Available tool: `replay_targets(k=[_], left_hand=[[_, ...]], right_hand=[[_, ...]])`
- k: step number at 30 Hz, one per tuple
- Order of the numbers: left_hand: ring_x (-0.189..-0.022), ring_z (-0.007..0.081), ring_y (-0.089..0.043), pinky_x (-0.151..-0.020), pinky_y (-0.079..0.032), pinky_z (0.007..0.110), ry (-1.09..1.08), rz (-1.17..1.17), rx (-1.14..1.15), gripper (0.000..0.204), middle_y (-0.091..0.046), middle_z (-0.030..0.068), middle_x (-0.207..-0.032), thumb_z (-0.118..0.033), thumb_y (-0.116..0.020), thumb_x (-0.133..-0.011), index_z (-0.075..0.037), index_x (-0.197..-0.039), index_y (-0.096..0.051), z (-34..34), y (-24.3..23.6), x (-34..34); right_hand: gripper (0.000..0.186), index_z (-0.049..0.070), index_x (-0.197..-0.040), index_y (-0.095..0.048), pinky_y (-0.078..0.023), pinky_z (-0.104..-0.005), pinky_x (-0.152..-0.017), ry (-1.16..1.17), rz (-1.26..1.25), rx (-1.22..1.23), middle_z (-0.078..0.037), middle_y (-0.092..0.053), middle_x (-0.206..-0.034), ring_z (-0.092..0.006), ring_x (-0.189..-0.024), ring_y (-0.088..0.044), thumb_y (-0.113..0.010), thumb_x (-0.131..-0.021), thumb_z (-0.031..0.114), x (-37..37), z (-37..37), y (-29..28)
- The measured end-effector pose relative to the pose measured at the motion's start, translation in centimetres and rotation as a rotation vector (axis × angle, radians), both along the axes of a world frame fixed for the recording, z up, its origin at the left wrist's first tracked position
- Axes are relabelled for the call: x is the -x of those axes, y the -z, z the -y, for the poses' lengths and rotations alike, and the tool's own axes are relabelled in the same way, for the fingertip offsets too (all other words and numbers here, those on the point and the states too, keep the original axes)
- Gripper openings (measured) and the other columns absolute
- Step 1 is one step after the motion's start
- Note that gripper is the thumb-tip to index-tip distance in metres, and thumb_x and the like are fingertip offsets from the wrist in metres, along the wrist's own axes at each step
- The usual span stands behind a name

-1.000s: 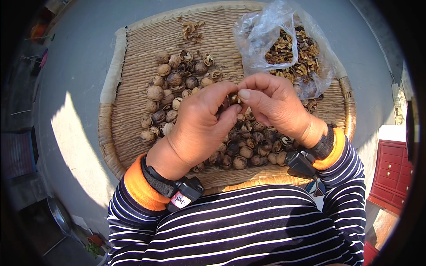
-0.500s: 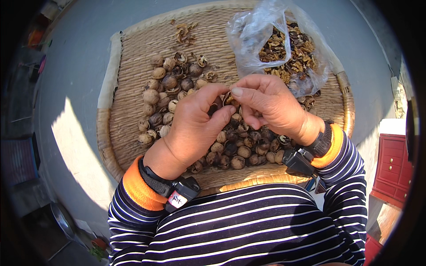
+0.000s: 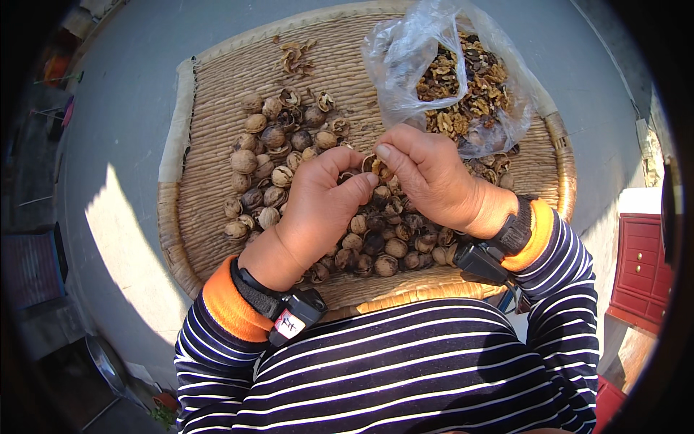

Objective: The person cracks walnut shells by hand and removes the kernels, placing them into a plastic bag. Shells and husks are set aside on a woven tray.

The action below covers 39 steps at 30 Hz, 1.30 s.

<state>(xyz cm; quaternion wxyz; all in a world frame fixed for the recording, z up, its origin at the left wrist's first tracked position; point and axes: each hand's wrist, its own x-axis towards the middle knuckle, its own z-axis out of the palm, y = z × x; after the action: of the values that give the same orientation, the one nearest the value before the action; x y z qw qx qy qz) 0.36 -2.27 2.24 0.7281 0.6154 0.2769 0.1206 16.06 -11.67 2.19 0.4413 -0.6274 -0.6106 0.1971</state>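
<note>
Nearest the body: left hand (image 3: 322,206) and right hand (image 3: 430,181) meet fingertip to fingertip above the heap of whole walnuts (image 3: 383,235) in the woven tray (image 3: 217,116), both pinched on one cracked walnut piece (image 3: 372,165) between them, right fingers on top, left thumb under. The piece is too small to read a long axis; each hand is equally close to it. Beyond the heap: looser nuts (image 3: 271,170) on its left, clear bag of kernels (image 3: 466,90) past it on the right, shell scraps (image 3: 293,54) at the tray's far edge.
</note>
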Motion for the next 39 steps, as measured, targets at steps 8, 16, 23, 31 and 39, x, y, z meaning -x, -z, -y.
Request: replay_targets(k=[8,16,23,31,39], left_hand=[[-0.044,0.0109,-0.049,-0.036,-0.032,0.021,0.004,-0.007,0.430,0.007,-0.062,0.0109,-0.070,-0.003,-0.053,-0.089,-0.001,-0.094,-0.056,-0.6,-0.4,-0.1],[-0.050,0.0150,-0.053,-0.040,-0.036,0.023,-0.013,0.196,0.541,0.020,-0.064,0.0177,-0.085,0.002,-0.045,-0.086,0.003,-0.100,-0.058,-0.4,-1.3,-0.1],[-0.052,0.0164,-0.055,-0.040,-0.036,0.024,-0.010,0.211,0.642,0.020,-0.062,0.0146,-0.082,-0.006,-0.045,-0.089,0.003,-0.100,-0.059,0.1,-1.5,-0.1],[-0.055,0.0195,-0.057,-0.039,-0.034,0.025,0.087,0.155,0.710,0.026,-0.059,0.0126,-0.079,-0.021,-0.044,-0.097,0.002,-0.095,-0.057,0.1,-0.2,-0.2],[-0.067,0.0247,-0.062,-0.043,-0.037,0.024,0.102,0.215,0.807,0.047,-0.057,0.0162,-0.091,-0.043,-0.034,-0.099,0.000,-0.110,-0.050,1.3,-0.5,-0.7]], right_hand=[[0.019,0.003,-0.095,-0.061,-0.041,-0.0193,-0.049,0.087,-0.452,0.102,-0.001,-0.057,-0.073,-0.0055,-0.059,-0.053,-0.052,-0.098,0.019,0.2,0.2,-1.7],[0.022,0.003,-0.099,-0.064,-0.040,-0.0169,-0.048,0.376,-0.303,-0.174,0.002,-0.061,-0.069,-0.0024,-0.054,-0.051,-0.058,-0.095,0.023,-8.0,1.0,-6.0],[0.030,-0.005,-0.106,-0.059,-0.035,-0.0187,-0.044,0.670,-0.305,-0.056,-0.003,-0.059,-0.064,-0.0037,-0.045,-0.042,-0.050,-0.096,0.022,-14.4,1.2,-4.6],[0.032,-0.004,-0.104,-0.058,-0.037,-0.0211,-0.049,0.106,-1.027,-0.074,-0.007,-0.059,-0.081,-0.0076,-0.057,-0.045,-0.045,-0.099,0.025,-7.8,0.9,-6.2],[0.043,-0.007,-0.114,-0.054,-0.046,-0.0380,-0.094,-0.161,-1.019,0.120,-0.019,-0.061,-0.107,-0.0263,-0.101,-0.060,-0.039,-0.101,0.030,1.7,0.5,-4.4]])
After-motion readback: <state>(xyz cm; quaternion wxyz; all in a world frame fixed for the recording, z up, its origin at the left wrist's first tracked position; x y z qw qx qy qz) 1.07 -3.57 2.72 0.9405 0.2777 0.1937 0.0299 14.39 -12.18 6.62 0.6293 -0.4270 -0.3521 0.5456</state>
